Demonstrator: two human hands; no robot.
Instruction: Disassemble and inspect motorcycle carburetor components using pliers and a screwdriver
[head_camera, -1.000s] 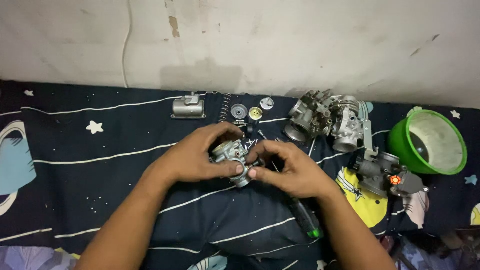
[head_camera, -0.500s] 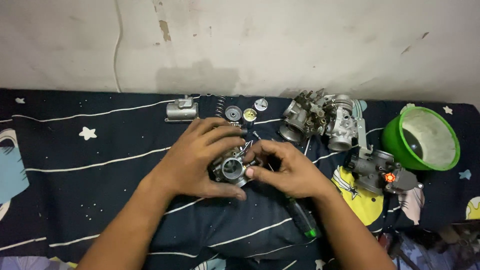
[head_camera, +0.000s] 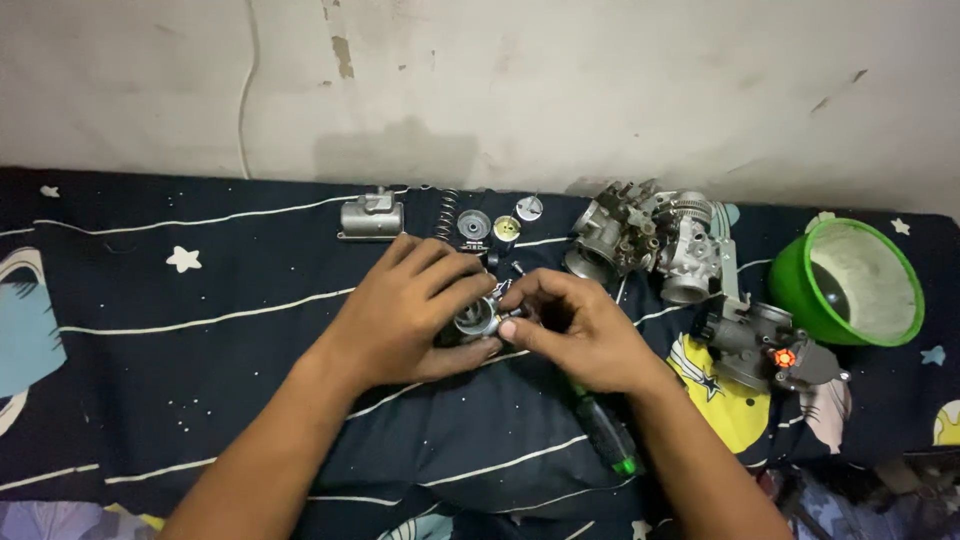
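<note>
Grasping a small metal carburetor body (head_camera: 480, 318) at frame centre: left hand (head_camera: 405, 310) is wrapping its fingers over the top, right hand (head_camera: 580, 330) is pinching the part's right side with thumb and fingertips. Lying under the right wrist: a dark screwdriver with green tip (head_camera: 608, 437). Sitting beyond, upper centre: float bowl (head_camera: 371, 217), spring (head_camera: 447, 214), small discs (head_camera: 474, 224). Resting at right: larger carburetor bodies (head_camera: 645, 238), green bowl (head_camera: 850, 282).

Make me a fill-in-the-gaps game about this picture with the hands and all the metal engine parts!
1. Both hands, the left hand and the right hand, hold one small ____ part.
2. The bowl at the right is ____.
3. The coiled spring lies near the ____.

Missing words: metal; green; wall
</note>
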